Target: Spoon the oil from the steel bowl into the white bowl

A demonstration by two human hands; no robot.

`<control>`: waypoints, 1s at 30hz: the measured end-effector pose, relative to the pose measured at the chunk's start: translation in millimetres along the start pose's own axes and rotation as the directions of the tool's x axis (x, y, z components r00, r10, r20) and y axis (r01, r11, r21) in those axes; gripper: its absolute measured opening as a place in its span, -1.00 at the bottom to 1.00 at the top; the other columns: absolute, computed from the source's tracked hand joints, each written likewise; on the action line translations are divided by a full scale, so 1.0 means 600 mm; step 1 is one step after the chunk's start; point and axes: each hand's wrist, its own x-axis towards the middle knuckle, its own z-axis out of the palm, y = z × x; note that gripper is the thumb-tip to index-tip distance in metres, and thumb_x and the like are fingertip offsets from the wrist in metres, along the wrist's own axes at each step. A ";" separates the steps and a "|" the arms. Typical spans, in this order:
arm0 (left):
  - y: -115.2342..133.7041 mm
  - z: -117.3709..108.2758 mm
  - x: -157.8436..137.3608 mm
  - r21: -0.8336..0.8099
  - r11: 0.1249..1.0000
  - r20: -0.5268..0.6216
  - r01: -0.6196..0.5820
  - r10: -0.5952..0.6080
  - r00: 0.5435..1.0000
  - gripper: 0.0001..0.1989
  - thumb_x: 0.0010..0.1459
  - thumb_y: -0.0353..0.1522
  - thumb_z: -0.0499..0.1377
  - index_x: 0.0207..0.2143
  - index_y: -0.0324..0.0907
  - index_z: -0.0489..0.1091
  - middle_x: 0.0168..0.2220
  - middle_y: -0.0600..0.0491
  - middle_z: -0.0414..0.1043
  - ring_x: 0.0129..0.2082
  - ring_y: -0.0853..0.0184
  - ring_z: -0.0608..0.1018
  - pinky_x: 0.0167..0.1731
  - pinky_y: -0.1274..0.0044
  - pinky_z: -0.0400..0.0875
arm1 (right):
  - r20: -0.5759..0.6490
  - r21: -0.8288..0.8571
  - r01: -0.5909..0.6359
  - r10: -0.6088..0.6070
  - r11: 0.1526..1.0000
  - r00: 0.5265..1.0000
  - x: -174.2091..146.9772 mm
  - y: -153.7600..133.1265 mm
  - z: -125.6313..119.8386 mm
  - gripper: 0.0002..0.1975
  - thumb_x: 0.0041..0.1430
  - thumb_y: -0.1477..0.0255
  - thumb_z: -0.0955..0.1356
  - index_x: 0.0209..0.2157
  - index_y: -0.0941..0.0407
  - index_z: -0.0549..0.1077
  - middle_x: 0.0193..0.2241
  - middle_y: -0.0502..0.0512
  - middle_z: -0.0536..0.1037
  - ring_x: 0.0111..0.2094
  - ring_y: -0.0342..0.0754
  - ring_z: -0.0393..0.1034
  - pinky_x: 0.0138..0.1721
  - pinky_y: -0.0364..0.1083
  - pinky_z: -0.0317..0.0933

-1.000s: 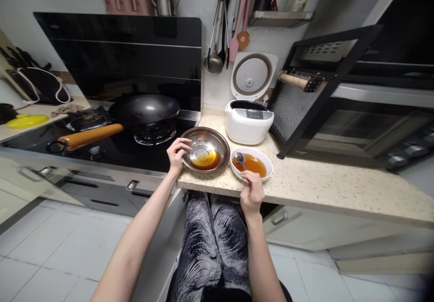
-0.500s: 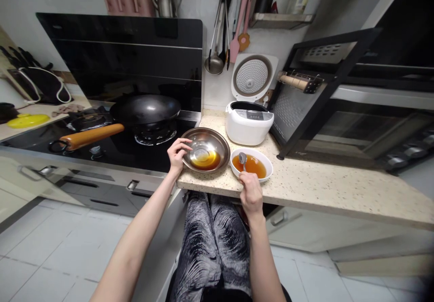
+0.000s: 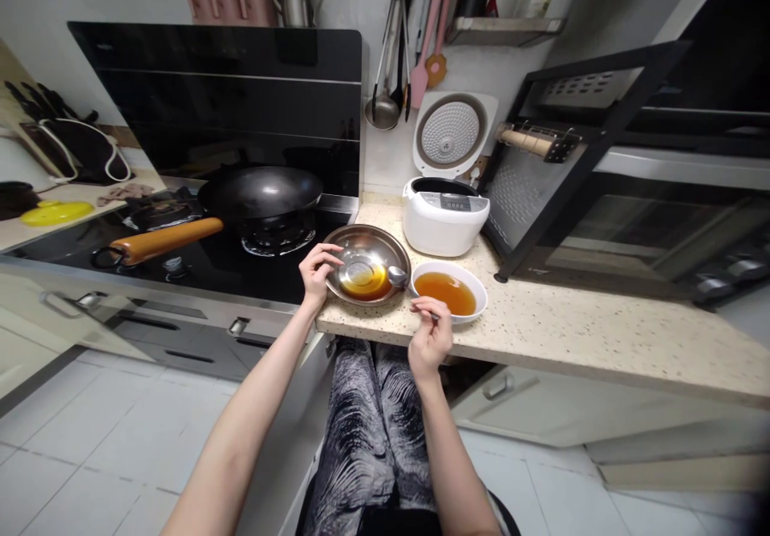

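Note:
My left hand (image 3: 316, 275) grips the left rim of a round stainless steel bowl (image 3: 378, 245), its fingers reaching over the edge. Amber liquid is pooled toward the near side of that bowl. My right hand (image 3: 431, 337) pinches the handle of a metal spoon (image 3: 397, 277). The spoon's head is over the right side of the steel bowl; whether it touches the bowl or carries liquid, I cannot tell. Just to the right stands a white bowl (image 3: 482, 295) of amber-brown liquid, close beside the steel one.
Behind the bowls is a white rice cooker (image 3: 445, 227) with its lid raised. A black wok (image 3: 261, 191) sits on the stove at left, its wooden handle (image 3: 168, 241) pointing toward me. A black oven (image 3: 650, 231) takes up the right side of the counter (image 3: 577, 327).
The spoon has moved left, out of the white bowl and over the steel bowl, as my right hand turned and shifted left. My left hand stays on the steel bowl's rim.

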 end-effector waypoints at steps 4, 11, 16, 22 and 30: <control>0.001 0.000 0.000 0.001 1.000 0.003 -0.003 0.003 1.000 -0.73 -0.14 -0.51 0.07 -0.59 -0.12 0.57 -0.29 -0.01 0.63 -0.24 0.18 0.54 -0.21 0.37 0.38 | 0.097 -0.030 -0.070 0.073 0.997 0.993 -0.016 0.014 0.023 -0.81 0.46 0.44 0.20 -0.20 0.07 0.43 -0.29 0.07 0.55 -0.27 -0.08 0.49 -0.20 -0.05 0.43; 0.002 0.000 -0.001 -0.012 1.000 0.001 -0.005 0.005 1.000 -0.72 -0.12 -0.52 0.08 -0.59 -0.12 0.58 -0.29 -0.01 0.63 -0.22 0.17 0.54 -0.19 0.37 0.38 | 0.145 -0.044 -0.123 0.128 0.991 0.981 -0.033 0.034 0.031 -0.79 0.46 0.41 0.20 -0.20 0.07 0.45 -0.28 0.07 0.56 -0.28 -0.09 0.50 -0.21 -0.08 0.42; 0.003 0.000 -0.001 -0.007 1.000 0.001 0.004 -0.004 1.000 -0.72 -0.14 -0.52 0.07 -0.59 -0.11 0.57 -0.29 -0.01 0.62 -0.22 0.17 0.55 -0.18 0.36 0.39 | 0.159 -0.034 -0.145 0.149 0.989 0.976 -0.036 0.038 0.031 -0.79 0.46 0.40 0.21 -0.20 0.07 0.45 -0.28 0.07 0.55 -0.26 -0.08 0.49 -0.20 -0.07 0.43; 0.001 -0.001 0.000 0.004 1.000 0.003 0.010 -0.010 1.000 -0.73 -0.14 -0.51 0.07 -0.59 -0.11 0.56 -0.28 0.00 0.62 -0.20 0.15 0.55 -0.15 0.33 0.40 | 0.150 -0.038 -0.140 0.144 0.989 0.978 -0.036 0.037 0.034 -0.77 0.46 0.39 0.20 -0.20 0.07 0.45 -0.28 0.08 0.55 -0.27 -0.08 0.49 -0.22 -0.07 0.44; 0.003 0.000 -0.001 -0.006 1.000 0.001 -0.001 0.001 1.000 -0.73 -0.13 -0.51 0.08 -0.60 -0.11 0.57 -0.29 -0.01 0.62 -0.22 0.17 0.54 -0.19 0.36 0.38 | 0.143 -0.020 -0.166 0.167 0.986 0.975 -0.036 0.033 0.037 -0.78 0.46 0.39 0.21 -0.21 0.08 0.45 -0.30 0.06 0.55 -0.31 -0.12 0.48 -0.24 -0.11 0.42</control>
